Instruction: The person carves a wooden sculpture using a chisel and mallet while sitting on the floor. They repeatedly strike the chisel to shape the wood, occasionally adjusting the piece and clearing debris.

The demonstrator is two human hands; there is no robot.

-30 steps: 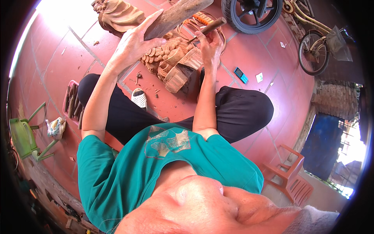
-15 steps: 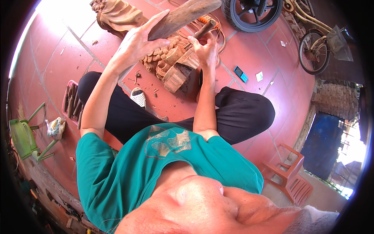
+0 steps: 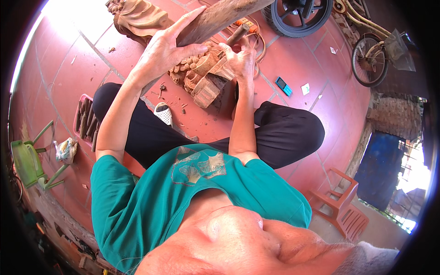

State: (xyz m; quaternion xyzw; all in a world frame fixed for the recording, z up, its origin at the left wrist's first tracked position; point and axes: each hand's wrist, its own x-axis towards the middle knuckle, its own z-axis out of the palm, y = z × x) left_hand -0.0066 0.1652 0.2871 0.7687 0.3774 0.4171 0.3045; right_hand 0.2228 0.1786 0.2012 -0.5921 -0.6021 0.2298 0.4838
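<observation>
My left hand point(image 3: 161, 56) holds a long, bat-shaped wooden mallet point(image 3: 215, 19), with the thumb and forefinger stretched along it. The mallet slants up to the right and runs out of the top edge. My right hand point(image 3: 240, 59) is closed round a chisel point(image 3: 238, 34); its round wooden handle sticks up past the fingers. The chisel's tip is down by a carved wooden figure point(image 3: 201, 68) covered in rounded knobs and folds, with a blocky base toward me. The mallet and my fingers hide part of the carving.
Wood chips lie on the red tiled floor by a white shoe point(image 3: 163, 113). At left are a pink basket of tools point(image 3: 86, 121) and a green stool point(image 3: 28, 161). A blue phone point(image 3: 283, 86) lies right; a wheel point(image 3: 298, 18) and another carving point(image 3: 140, 19) stand beyond.
The mallet and my left hand have shifted slightly to the right, with the mallet's upper end farther across. My right hand and the chisel have barely moved.
</observation>
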